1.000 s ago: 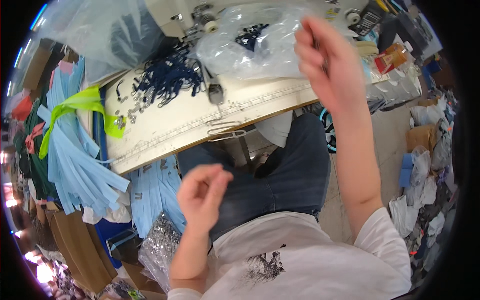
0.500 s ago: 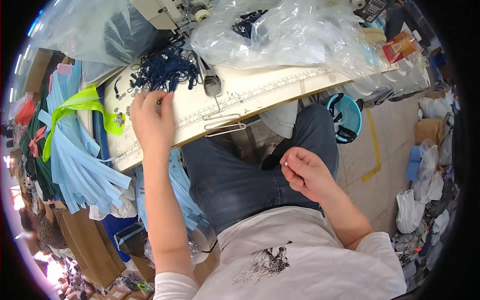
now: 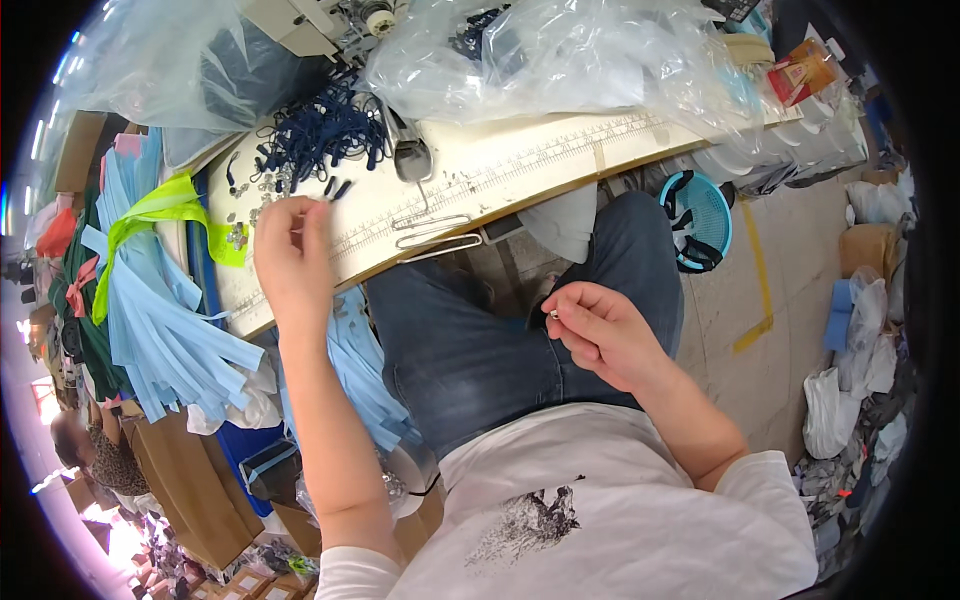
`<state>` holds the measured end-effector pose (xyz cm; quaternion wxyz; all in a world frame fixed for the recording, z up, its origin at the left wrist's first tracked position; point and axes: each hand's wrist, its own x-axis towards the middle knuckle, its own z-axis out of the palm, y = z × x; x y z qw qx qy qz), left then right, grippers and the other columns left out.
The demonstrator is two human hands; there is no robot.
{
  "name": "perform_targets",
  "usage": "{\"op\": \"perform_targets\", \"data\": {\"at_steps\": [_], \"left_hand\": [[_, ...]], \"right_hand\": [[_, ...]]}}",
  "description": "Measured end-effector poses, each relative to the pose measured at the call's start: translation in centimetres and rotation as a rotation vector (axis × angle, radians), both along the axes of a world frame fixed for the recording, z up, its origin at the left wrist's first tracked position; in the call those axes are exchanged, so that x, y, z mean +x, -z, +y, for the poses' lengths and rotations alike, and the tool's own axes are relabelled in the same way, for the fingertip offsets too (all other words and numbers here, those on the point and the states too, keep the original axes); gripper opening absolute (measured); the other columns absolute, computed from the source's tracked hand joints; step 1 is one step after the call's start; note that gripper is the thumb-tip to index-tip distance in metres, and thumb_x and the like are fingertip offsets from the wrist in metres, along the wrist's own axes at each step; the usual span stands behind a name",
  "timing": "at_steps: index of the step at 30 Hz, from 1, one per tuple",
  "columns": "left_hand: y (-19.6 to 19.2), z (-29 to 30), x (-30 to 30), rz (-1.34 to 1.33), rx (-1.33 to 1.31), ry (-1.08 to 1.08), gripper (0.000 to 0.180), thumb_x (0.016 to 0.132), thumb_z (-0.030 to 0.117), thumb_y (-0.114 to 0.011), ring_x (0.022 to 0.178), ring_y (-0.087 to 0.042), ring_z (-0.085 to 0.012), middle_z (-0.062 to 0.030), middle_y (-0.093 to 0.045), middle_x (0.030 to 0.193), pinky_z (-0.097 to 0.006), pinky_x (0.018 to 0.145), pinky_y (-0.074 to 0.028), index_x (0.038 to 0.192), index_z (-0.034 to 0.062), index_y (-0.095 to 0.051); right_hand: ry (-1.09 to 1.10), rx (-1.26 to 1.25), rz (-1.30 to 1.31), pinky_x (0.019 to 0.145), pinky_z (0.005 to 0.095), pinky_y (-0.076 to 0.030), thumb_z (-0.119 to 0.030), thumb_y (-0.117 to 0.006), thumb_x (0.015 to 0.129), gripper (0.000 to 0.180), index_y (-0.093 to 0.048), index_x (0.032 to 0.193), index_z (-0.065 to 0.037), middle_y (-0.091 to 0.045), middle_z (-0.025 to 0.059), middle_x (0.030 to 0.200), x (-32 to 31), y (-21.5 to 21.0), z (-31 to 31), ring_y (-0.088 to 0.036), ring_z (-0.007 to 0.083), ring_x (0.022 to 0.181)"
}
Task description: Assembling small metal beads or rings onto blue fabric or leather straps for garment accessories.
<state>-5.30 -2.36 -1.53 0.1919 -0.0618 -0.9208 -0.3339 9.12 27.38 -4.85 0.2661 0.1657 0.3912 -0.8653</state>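
Observation:
My left hand (image 3: 290, 258) is over the table's near edge, fingers curled in toward the thumb; whatever is between them is hidden. Just beyond its fingertips are two short navy cord ends (image 3: 341, 189). Farther back lies a tangled pile of navy cord loops (image 3: 322, 132). Small silvery metal pieces (image 3: 264, 186) are scattered to the left of the pile. Above my lap, my right hand (image 3: 607, 333) pinches a small shiny metal piece (image 3: 554, 314) between thumb and forefinger.
A white table (image 3: 490, 155) with a printed ruler carries a metal scoop (image 3: 412, 160), clear plastic bags (image 3: 600, 65) and part of a sewing machine (image 3: 295, 22). Light blue strips (image 3: 165, 300) hang at the left. A turquoise basket (image 3: 712, 225) stands right of my knee.
My left hand has drawn back slightly from the navy pile toward me, exposing the two cord ends. My right hand has shifted slightly left, still pinching the metal piece. The view has tilted a little.

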Motion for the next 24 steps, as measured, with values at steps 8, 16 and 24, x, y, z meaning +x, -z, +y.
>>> {"op": "perform_targets", "data": {"at_steps": [8, 16, 24], "left_hand": [[-1.3, -0.1, -1.3, 0.307, -0.085, -0.143, 0.015, 0.094, 0.016, -0.061, 0.089, -0.063, -0.0157, -0.0132, -0.069, 0.105, -0.027, 0.076, -0.048, 0.097, 0.0013, -0.062], [-3.4, 1.8, 5.0, 0.282, 0.626, 0.113, 0.009, 0.093, 0.007, -0.061, 0.083, -0.060, -0.0167, -0.0129, -0.065, 0.085, -0.029, 0.069, -0.050, 0.093, 0.0002, -0.055], [1.1, 6.9, 14.0, -0.388, 1.550, 0.402, 0.011, 0.088, 0.011, -0.066, 0.071, -0.051, -0.0215, -0.0074, -0.054, 0.074, -0.031, 0.061, -0.046, 0.088, 0.0047, -0.058]], "right_hand": [[-0.013, -0.111, 0.037, 0.043, 0.0158, -0.028, -0.020, -0.053, 0.100, 0.020, -0.062, 0.104, -0.002, -0.059, 0.0032, 0.084, 0.1, 0.2, -0.2, -0.040, 0.0008, 0.054], [-0.010, -0.194, 0.061, 0.044, 0.0160, -0.029, -0.018, -0.054, 0.099, 0.018, -0.062, 0.103, -0.002, -0.061, 0.0047, 0.085, 0.4, -0.1, 0.1, -0.040, 0.0013, 0.053], [-0.045, -0.224, 0.153, 0.041, 0.0163, -0.028, -0.025, -0.053, 0.100, 0.021, -0.056, 0.094, -0.005, -0.061, 0.0092, 0.087, 0.4, 0.2, -0.8, -0.036, 0.0023, 0.050]]}}
